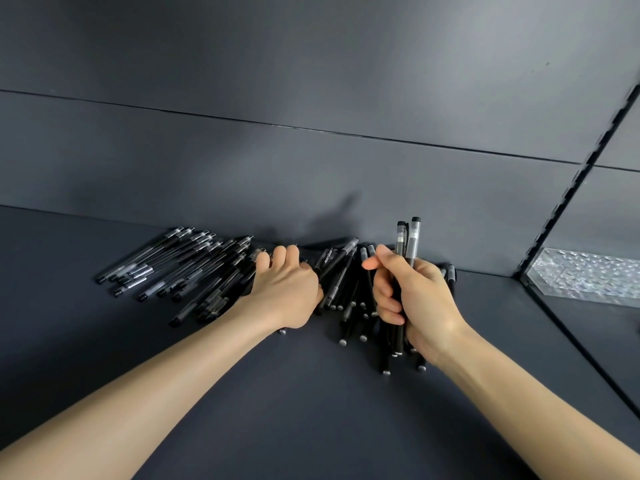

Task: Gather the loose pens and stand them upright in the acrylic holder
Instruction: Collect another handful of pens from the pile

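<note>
Slim black loose pens (194,268) are seen fanned across a matte dark shelf (104,341) at centre frame. The left hand (287,289) is curled over the pile; a bundle (410,244) is gripped upright in the right hand (419,299). The faceted acrylic holder (588,275) is set far right, beyond a slotted upright (568,199).

Black pens (194,268) with clear caps are spread flat in a fanned heap on the dark counter (277,393). A small bundle (410,244) of them is gripped upright in the right hand (419,299). The clear acrylic holder (588,275) is set well apart at the far right.
</note>
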